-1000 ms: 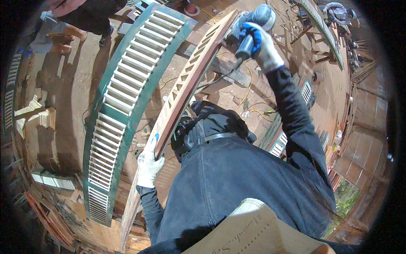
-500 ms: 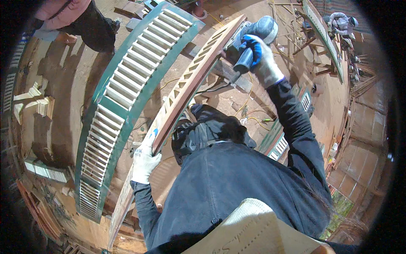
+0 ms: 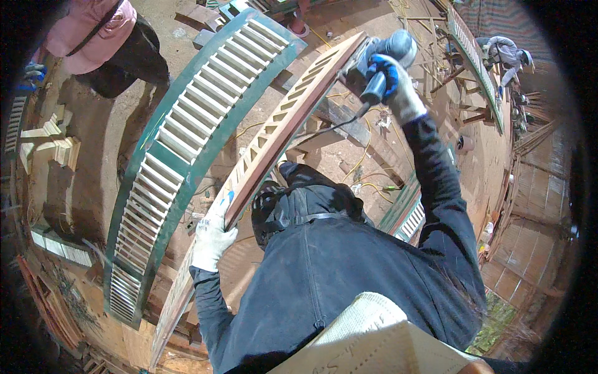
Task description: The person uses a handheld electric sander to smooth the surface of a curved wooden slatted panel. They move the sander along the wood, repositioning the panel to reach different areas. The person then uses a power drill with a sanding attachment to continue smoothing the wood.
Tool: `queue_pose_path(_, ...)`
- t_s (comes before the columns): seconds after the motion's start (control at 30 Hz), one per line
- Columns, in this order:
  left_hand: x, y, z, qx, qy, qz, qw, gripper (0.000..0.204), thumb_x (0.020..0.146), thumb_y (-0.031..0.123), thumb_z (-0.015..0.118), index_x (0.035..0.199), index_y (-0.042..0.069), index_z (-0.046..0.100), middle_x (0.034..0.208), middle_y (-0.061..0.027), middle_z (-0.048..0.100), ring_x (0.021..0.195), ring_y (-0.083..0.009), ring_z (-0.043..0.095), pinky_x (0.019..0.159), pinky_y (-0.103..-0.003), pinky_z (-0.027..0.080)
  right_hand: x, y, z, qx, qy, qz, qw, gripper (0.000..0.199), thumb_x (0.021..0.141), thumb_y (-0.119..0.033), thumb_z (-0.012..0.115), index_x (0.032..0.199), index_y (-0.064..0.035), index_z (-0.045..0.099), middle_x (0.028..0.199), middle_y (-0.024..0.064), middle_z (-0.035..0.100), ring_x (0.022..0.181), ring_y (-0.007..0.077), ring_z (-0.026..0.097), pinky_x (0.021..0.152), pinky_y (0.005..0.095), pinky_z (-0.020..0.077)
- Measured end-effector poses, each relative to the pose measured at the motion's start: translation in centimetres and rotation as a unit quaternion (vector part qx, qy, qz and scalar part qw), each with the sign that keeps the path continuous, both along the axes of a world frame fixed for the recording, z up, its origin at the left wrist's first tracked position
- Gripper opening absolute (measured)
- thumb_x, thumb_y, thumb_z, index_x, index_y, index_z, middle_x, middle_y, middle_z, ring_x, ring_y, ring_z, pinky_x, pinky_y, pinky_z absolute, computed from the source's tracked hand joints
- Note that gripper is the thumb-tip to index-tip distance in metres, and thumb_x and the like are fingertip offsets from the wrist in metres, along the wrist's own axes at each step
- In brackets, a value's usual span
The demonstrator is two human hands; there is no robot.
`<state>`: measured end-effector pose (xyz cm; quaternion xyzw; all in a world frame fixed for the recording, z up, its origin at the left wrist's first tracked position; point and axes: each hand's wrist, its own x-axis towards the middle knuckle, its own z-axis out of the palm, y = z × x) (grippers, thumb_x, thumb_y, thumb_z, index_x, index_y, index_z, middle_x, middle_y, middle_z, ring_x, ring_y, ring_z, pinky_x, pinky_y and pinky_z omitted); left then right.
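A long brown wooden louvred panel [image 3: 274, 134] stands on edge and runs from lower left to upper right in front of me. My left hand [image 3: 212, 237], in a white glove, grips the panel's near edge low down. My right hand [image 3: 391, 78], in a blue and white glove, holds a grey power sander [image 3: 374, 59] pressed on the panel's far end. The sander's black cord [image 3: 324, 128] trails down toward the floor. My dark jacket fills the lower middle of the view.
A green-framed louvred shutter with white slats [image 3: 187, 143] lies left of the panel. A person in a pink top [image 3: 93, 31] bends at the upper left. Another person [image 3: 504, 53] works at the far upper right. Wood offcuts [image 3: 56, 146], cables and planks litter the floor.
The sander and my right hand have slid slightly along the panel's far end. The person in pink has come further into view at the upper left. My left hand keeps its hold.
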<state>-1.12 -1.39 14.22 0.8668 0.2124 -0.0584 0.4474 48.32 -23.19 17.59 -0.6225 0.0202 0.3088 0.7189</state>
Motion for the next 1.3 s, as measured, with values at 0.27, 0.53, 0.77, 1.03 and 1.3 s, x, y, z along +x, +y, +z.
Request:
queue_pose_path(0.27,-0.3,0.0,-0.1,0.015,0.022,-0.005,1.000,0.077,0.067,0.005,0.071,0.139,0.012,0.046,0.128,-0.0177,0.057,0.114,-0.0335,0.058,0.096,-0.038,0.047,1.8,3.2,3.5,-0.021,-0.085,0.037,0.995,0.013,0.091,-0.015,0.056,0.090,-0.0035,0.061,0.080,0.0045,0.060,0.074,0.0170,0.061,0.068,0.0283,0.0511)
queue_pose_path(0.53,0.3,0.3,-0.2,-0.018,0.028,-0.007,0.999,0.078,0.066,0.007,0.072,0.140,0.012,0.046,0.130,-0.0180,0.056,0.115,-0.0327,0.057,0.096,-0.037,0.047,0.3,1.7,2.6,0.018,-0.047,0.012,0.999,0.010,0.090,-0.014,0.058,0.089,-0.0040,0.062,0.077,0.0038,0.060,0.071,0.0160,0.061,0.065,0.0300,0.0524)
queue_pose_path(0.77,0.2,-0.3,0.5,0.006,0.039,-0.011,0.999,0.078,0.067,0.006,0.071,0.140,0.012,0.045,0.131,-0.0174,0.055,0.117,-0.0324,0.057,0.097,-0.037,0.047,-4.2,3.4,2.2,0.081,-0.029,0.011,0.996,0.013,0.090,-0.014,0.055,0.084,-0.0030,0.060,0.071,0.0064,0.060,0.061,0.0175,0.059,0.057,0.0308,0.0508)
queue_pose_path(1.03,2.0,-0.3,0.1,-0.035,0.034,-0.024,0.999,0.078,0.068,0.005,0.070,0.141,0.010,0.044,0.129,-0.0164,0.058,0.115,-0.0311,0.059,0.097,-0.036,0.046,13.3,-0.6,-0.8,-0.009,-0.061,0.013,0.998,0.005,0.087,-0.013,0.057,0.085,-0.0094,0.059,0.074,0.0006,0.060,0.062,0.0133,0.059,0.056,0.0274,0.0499)
queue_pose_path(1.3,1.1,0.3,1.5,-0.045,0.096,0.039,0.994,0.077,0.067,0.005,0.070,0.140,0.008,0.046,0.116,-0.0164,0.065,0.099,-0.0239,0.067,0.086,-0.032,0.051,-9.0,-1.6,1.0,-0.013,-0.007,-0.008,1.000,0.024,0.081,-0.020,0.072,0.099,-0.0054,0.067,0.081,0.0009,0.065,0.068,0.0087,0.058,0.059,0.0217,0.0455)
